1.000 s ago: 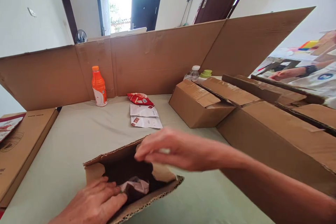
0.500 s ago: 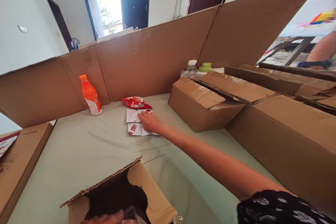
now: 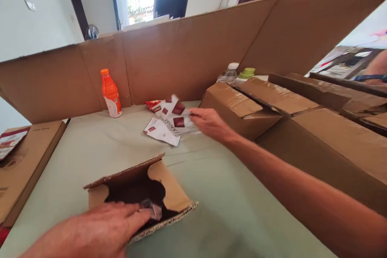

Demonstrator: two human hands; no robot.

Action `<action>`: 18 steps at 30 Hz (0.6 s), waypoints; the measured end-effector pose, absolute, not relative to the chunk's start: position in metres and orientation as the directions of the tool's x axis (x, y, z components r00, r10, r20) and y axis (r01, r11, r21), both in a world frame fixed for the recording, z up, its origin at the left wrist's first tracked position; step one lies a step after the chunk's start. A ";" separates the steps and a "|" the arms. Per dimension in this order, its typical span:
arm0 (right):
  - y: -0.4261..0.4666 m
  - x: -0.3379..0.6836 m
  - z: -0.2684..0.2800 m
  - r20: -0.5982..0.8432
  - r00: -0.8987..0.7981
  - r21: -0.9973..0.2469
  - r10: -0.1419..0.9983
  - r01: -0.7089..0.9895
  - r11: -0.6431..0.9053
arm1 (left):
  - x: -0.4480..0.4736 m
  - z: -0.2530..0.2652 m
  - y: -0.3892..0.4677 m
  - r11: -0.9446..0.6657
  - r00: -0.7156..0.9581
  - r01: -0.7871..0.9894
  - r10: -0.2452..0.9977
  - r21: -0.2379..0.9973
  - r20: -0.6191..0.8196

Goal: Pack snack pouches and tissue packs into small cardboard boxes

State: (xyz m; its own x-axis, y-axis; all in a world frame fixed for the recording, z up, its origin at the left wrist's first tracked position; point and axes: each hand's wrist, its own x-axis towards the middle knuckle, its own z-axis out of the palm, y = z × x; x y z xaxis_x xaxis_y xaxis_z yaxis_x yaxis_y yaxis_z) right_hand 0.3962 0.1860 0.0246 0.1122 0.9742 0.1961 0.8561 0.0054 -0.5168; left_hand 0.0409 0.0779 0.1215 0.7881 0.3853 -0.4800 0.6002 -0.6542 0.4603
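Observation:
My right hand pinches the edge of a white packet with dark red squares, which is tilted up and a little blurred. Beneath it, a second white packet lies on the pale green cloth. Part of a red snack bag shows behind them. Near me stands an open cardboard box with its flaps up. My left hand reaches over its rim, fingers and thumb closed on crumpled clear plastic at the opening. The box's dark inside hides the rest of that plastic.
An orange bottle stands at the back left, before a tall cardboard panel. Several cardboard boxes line the right side, with a clear bottle and a green-capped container behind. A flat carton lies left.
My right hand has lifted the upper white packet off the other and drawn it to the right. My left hand shows more fully over the box. The camera view has shifted.

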 end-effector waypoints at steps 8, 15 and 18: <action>0.091 0.352 0.087 0.380 0.085 -0.903 0.921 0.250 0.349 | 0.037 0.115 0.062 -0.704 0.774 0.607 0.419 0.369 -0.474; 0.070 0.326 0.102 0.496 0.017 -0.862 0.868 0.131 0.490 | 0.032 0.112 0.050 -0.686 0.731 0.658 0.485 0.311 -0.480; 0.060 0.318 0.109 0.588 -0.094 -0.786 0.803 0.166 0.595 | 0.027 0.100 0.061 -0.722 0.784 0.612 0.499 0.323 -0.368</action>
State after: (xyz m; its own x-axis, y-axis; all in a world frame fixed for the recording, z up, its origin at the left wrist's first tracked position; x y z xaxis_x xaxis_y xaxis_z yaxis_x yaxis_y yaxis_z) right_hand 0.3184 0.0598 0.1088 -0.0940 0.8033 0.5881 0.1658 0.5951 -0.7864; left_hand 0.0271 0.0613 0.1002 0.7842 0.4994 -0.3682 0.6116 -0.7222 0.3230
